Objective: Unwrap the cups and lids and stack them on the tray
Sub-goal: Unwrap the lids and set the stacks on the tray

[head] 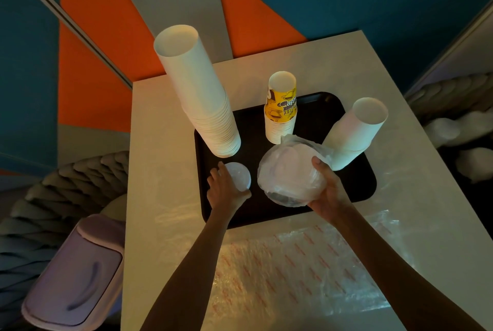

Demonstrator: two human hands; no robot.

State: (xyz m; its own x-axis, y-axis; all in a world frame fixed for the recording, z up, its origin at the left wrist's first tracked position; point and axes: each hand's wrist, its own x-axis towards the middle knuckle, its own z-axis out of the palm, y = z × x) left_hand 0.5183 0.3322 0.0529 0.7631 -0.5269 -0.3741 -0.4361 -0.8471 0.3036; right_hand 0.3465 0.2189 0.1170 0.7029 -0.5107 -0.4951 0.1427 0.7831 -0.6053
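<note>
Plastic film covers the wrapped bundle of lids (289, 174), which the right hand (329, 193) grips from its near right side. The thumb is hooked over the top rim and the fingers (318, 186) are curled under it, holding it tilted above the black tray (354, 184). The left hand (226, 188) is closed around a small white lid (237, 174) low over the tray's near left part. I cannot tell whether it is one lid or a short pile.

Beyond the left fingers, and very close to them, the tall white cup stack (197, 96) leans towards the viewer. The yellow printed cup stack (281, 109) stands beyond the bundle, and the short white cup stack (354, 133) stands just right of the right thumb. Near the forearms, a loose printed wrapper (306, 264) lies on the counter (165, 144).

The main danger looks to be the tall stack. A left wrist lifted carelessly could knock its base and topple it off the tray. The bundle is held one-handed by slippery film, so lids may slide out as the film opens. A swing to the right could clip the short stack.
</note>
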